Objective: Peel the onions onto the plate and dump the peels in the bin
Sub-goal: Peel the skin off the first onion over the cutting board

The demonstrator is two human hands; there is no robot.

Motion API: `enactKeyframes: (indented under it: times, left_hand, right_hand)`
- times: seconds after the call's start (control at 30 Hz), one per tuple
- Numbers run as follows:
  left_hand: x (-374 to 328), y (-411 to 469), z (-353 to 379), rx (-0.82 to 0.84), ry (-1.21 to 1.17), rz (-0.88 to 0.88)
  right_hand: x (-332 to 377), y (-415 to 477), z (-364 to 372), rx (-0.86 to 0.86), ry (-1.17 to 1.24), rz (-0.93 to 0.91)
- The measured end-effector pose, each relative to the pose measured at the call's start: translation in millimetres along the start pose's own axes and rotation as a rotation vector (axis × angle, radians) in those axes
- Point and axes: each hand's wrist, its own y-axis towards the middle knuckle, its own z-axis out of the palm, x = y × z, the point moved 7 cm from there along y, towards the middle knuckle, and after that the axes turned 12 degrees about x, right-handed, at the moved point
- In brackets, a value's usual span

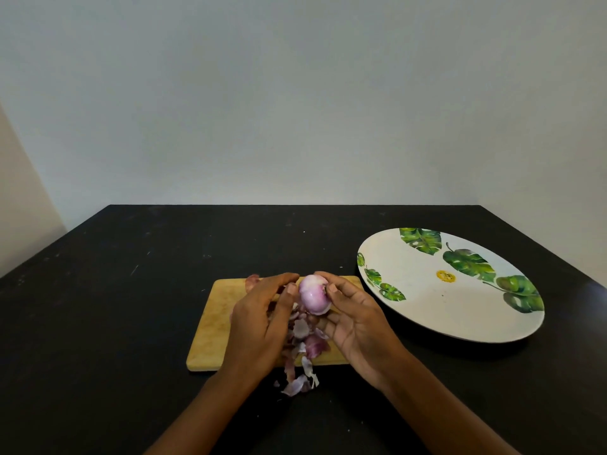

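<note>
A pale purple, mostly skinless onion (312, 295) is held above the wooden cutting board (213, 326). My right hand (354, 320) grips it from the right with thumb and fingers curled round it. My left hand (262, 323) touches its left side with curled fingertips. Loose onion peels (303, 349) lie in a pile under the hands, spilling over the board's front edge onto the table. A second, reddish onion (252, 281) peeks out behind my left hand at the board's far edge. The white plate (460, 310) with green leaf prints lies to the right. No bin is in view.
The black table (115, 307) stretches to a plain wall at the back. Its left half holds nothing but scuff marks. The plate's right rim lies close to the table's right edge.
</note>
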Motion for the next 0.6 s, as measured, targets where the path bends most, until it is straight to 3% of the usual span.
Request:
enactKeyframes:
  times: [0.27,0.47,0.6]
  left_hand:
    - [-6.5,1.7,7.3,0.133,0.042,0.033]
    - [-0.2,3.4,8.0,0.155,-0.073,0.008]
    - [4.3,2.8,8.3,0.146,-0.005,-0.023]
  right_hand:
    - [3.8,-0.9,5.0,0.036,-0.103,-0.053]
    - [4.9,0.5,2.1,0.028,-0.175,-0.058]
    - [4.7,1.2,3.8,0.051,-0.2,-0.066]
